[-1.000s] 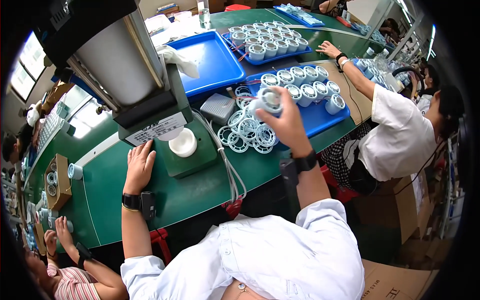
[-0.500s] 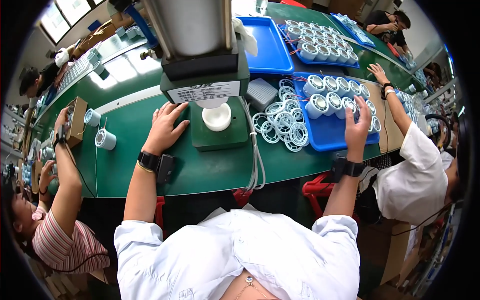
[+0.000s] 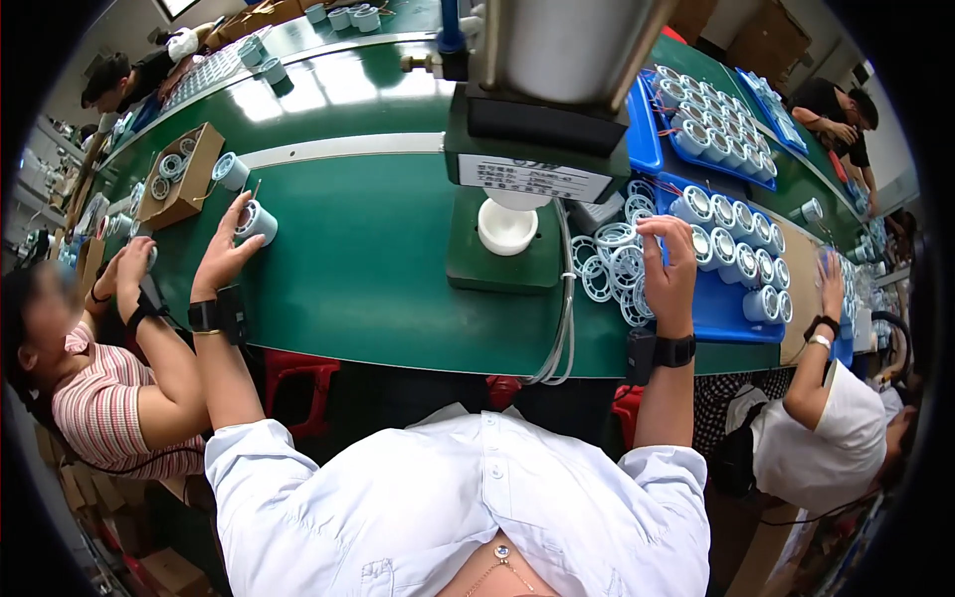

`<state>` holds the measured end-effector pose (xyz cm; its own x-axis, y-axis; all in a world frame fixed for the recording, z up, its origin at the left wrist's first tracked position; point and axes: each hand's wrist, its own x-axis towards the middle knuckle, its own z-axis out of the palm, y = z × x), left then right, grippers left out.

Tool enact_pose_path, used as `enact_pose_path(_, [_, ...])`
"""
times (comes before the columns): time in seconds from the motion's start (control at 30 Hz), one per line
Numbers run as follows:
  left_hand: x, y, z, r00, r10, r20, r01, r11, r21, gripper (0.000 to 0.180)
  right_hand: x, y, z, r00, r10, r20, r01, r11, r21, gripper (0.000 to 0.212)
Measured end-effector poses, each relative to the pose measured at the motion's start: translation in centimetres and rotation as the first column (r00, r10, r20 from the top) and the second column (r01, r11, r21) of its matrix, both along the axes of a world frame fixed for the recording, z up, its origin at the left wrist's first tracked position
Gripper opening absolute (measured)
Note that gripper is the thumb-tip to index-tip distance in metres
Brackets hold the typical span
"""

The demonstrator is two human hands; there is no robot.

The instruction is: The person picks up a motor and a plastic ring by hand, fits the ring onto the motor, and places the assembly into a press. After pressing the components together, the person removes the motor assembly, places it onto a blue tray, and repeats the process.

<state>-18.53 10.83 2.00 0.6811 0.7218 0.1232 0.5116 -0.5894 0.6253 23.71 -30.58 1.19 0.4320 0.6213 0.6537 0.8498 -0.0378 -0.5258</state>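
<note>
My left hand (image 3: 221, 261) reaches to a pale blue plastic cylinder (image 3: 261, 226) with a slotted end, lying on the green table. Its thumb and forefinger are apart at the cylinder's near side; a firm grip does not show. My right hand (image 3: 672, 274) hovers by the left edge of the blue tray (image 3: 731, 323), beside a pile of pale blue slotted rings (image 3: 627, 267). Those fingers are bent together toward the thumb, and what they hold, if anything, cannot be made out. Between my hands, a white round cup (image 3: 506, 231) sits on the green press base (image 3: 468, 261).
The press (image 3: 557, 109) rises ahead with its head above the cup. Grey cables (image 3: 566, 328) run down beside its base. Several cylinders (image 3: 741, 214) fill the right tray. Another cylinder (image 3: 231, 171) and a cardboard box (image 3: 199, 174) are at left. Co-workers sit on both sides.
The view has turned left. My left hand has gone from beside the press to the cylinder at left. My right hand has moved from the tray's cylinders toward the rings, its fingers drawing together.
</note>
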Motion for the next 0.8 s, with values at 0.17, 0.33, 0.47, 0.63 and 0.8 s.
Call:
enact_pose_path(0.17, [1.1, -3.7, -0.8, 0.989, 0.043, 0.14, -0.028, 0.994, -0.109, 0.069, -0.3, 0.3, -0.1, 0.998, -0.007, -0.059, 0.007, 1.0, 0.0, 0.007])
enact_pose_path(0.33, [4.8, -9.0, 1.2, 0.957, 0.197, -0.212, -0.028, 0.791, 0.612, 0.065, 0.1, -0.4, -0.5, 0.998, -0.051, -0.033, 0.05, 0.999, -0.021, 0.01])
enact_pose_path(0.47, [5.3, -8.1, 0.6, 0.994, -0.1, 0.051, 0.093, 0.988, 0.123, 0.068, 0.2, -0.6, -1.0, 0.996, -0.059, -0.062, 0.059, 0.998, -0.004, 0.012])
enact_pose_path(0.63, [5.4, -7.2, 0.1, 0.964, -0.205, 0.167, 0.238, 0.95, -0.205, 0.07, -0.1, -0.5, -0.5, 0.991, -0.082, -0.106, 0.081, 0.997, -0.014, 0.018])
enact_pose_path(0.8, [8.0, -8.9, -0.4, 0.966, -0.218, 0.139, 0.239, 0.959, -0.152, 0.069, -0.8, -0.1, 0.9, 0.993, -0.083, 0.084, 0.088, 0.995, -0.056, 0.021])
